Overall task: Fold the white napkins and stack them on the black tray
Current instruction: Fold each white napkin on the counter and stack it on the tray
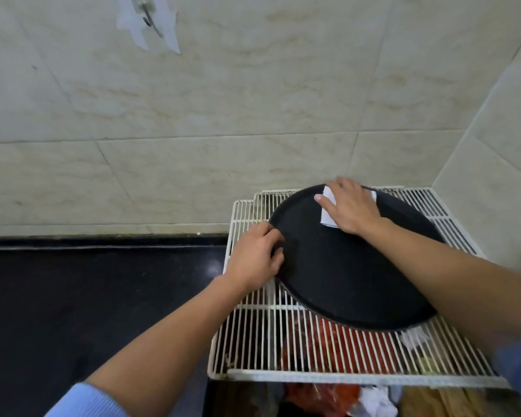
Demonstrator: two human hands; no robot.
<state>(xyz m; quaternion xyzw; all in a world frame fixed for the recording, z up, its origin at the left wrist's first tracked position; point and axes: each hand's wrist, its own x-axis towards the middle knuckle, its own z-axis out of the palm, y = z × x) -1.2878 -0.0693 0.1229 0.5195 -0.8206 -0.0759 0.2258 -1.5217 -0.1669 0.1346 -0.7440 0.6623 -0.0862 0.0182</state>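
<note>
A round black tray [343, 275] lies on a white wire rack. My left hand [254, 255] grips the tray's left rim, fingers curled over the edge. My right hand [351, 206] lies flat, palm down, on a folded white napkin [328, 216] at the far side of the tray. Only the napkin's left edge and a corner by my little finger show; the rest is under my hand.
The white wire rack [253, 335] rests over a bin of red and white scraps [328, 398]. A dark countertop [97, 296] stretches to the left. Tiled walls [193, 115] close the back and right. A crumpled white piece [414, 337] lies on the rack by the tray's near edge.
</note>
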